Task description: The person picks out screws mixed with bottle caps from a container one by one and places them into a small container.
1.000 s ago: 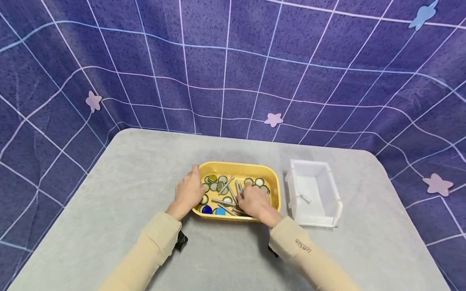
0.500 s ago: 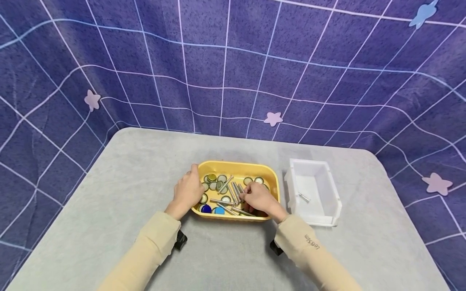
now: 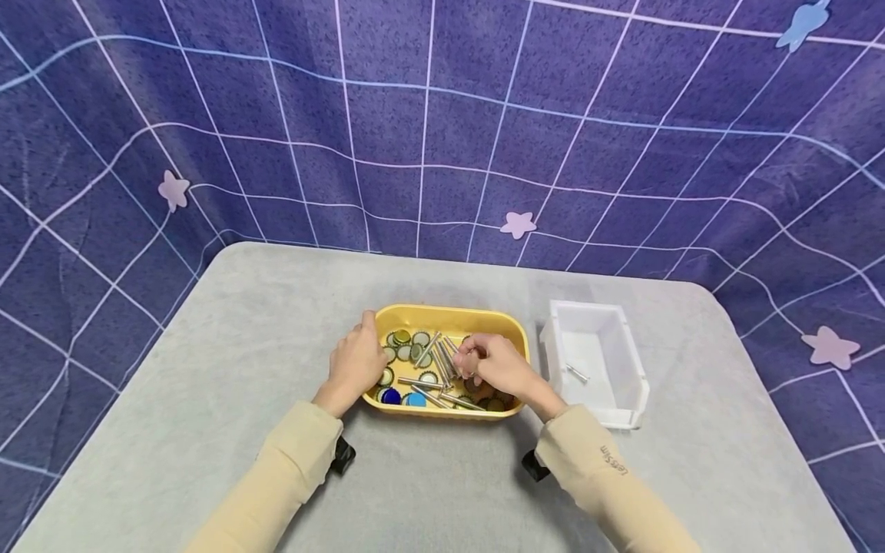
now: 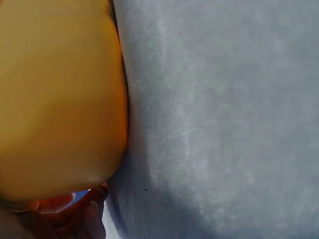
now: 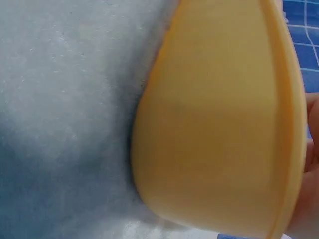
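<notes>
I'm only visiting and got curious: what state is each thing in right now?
Yellow tub: upright, open-topped, holding mixed small items
Bottle caps: loose, scattered in the tub
Metal fasteners: loose, lying at various angles in the tub
White bin: upright, open-topped
Lone fastener: lying in the bin
Left hand: gripping the tub's left end
Right hand: fingers curled over the tub; whether it holds anything is unclear

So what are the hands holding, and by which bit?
The left hand grips the yellow tub by the rim at its left end. I can't tell whether the right hand holds anything.
</notes>
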### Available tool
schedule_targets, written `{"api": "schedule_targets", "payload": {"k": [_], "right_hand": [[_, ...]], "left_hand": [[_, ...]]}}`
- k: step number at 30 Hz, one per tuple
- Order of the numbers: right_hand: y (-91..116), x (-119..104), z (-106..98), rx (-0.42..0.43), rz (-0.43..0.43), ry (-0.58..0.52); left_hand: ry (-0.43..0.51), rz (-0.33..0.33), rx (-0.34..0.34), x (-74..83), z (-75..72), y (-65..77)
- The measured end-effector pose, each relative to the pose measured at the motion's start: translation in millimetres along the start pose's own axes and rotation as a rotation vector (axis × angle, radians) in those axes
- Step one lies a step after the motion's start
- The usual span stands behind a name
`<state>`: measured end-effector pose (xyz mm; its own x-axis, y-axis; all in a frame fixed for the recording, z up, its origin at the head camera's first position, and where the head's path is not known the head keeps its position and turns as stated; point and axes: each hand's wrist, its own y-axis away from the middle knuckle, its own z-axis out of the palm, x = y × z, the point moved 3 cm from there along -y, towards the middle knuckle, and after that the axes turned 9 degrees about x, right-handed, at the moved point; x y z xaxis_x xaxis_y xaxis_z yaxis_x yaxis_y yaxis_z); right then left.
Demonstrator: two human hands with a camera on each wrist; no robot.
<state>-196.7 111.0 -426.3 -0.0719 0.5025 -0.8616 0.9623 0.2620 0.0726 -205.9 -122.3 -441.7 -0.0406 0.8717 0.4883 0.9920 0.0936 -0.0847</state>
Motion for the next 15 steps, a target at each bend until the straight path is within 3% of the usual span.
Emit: {"api": "schedule_targets", "payload": {"k": [7, 15], "right_hand": [[6.0, -7.6, -21.5, 0.011, 0.030, -0.172], [9.5, -10.6, -68.5, 0.088, 0.041, -0.179]], "left_hand": [[0.000, 0.002, -0.003, -0.6, 0.6, 0.1], [-0.004, 0.001, 0.002, -1.3, -0.7, -0.5]]}}
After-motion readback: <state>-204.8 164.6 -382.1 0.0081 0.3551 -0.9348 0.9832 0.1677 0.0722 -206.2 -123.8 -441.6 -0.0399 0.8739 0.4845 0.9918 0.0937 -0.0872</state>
